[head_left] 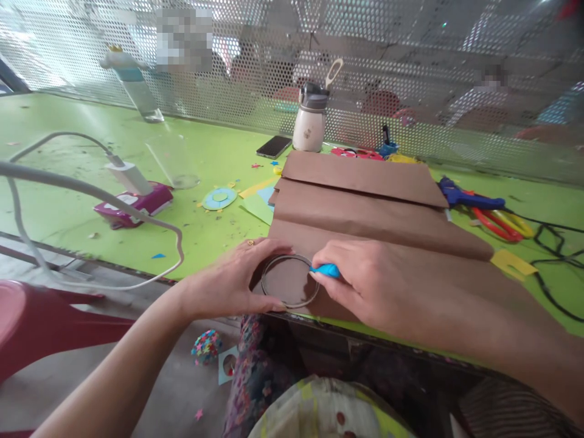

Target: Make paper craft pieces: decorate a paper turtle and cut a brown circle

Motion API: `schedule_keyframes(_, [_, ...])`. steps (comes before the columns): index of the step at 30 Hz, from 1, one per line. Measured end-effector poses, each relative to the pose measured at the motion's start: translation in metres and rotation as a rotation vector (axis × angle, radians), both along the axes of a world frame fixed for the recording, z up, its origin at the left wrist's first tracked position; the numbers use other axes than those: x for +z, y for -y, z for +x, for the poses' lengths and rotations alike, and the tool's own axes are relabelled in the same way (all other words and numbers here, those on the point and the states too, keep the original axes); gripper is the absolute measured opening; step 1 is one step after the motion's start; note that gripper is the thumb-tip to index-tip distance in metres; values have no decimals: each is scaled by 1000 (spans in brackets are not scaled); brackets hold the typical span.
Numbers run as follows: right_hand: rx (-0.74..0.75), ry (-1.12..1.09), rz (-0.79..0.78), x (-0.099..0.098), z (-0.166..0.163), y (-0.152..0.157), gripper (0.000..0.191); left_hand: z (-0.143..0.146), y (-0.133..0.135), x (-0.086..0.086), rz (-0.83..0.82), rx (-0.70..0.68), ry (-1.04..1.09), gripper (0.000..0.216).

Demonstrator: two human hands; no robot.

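My left hand (232, 277) presses a round ring-shaped object (289, 281) flat on brown paper (365, 213) at the near edge of the green table (91, 164); its fingers curve around the ring's left side. My right hand (365, 283) pinches a blue pen (326, 270), tip against the ring's right rim. The brown paper lies in folded layers running back across the table.
A pink stapler-like tool (134, 204) with a white charger and cable, a phone (274, 146), a white bottle (311, 118), a blue glue gun (465, 196), red and yellow scissors (499, 224), paper scraps and a blue paper disc (219, 198) lie around. A perforated metal screen (410, 73) backs the table. A pink chair (31, 328) stands left.
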State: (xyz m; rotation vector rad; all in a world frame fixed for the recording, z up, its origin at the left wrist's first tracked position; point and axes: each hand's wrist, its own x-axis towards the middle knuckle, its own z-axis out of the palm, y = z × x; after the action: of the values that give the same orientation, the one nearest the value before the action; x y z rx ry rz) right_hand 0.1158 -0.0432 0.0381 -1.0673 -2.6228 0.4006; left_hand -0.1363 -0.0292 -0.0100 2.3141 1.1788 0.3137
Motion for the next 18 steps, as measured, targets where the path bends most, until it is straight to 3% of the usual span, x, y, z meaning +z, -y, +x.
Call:
schedule_keyframes(9, [-83, -186, -61, -1, 0, -10, 10, 3, 2, 5, 6, 3, -9, 77])
schedule_keyframes(18, [109, -230, -45, -17, -4, -33, 12, 1, 1, 2, 12, 3, -20, 77])
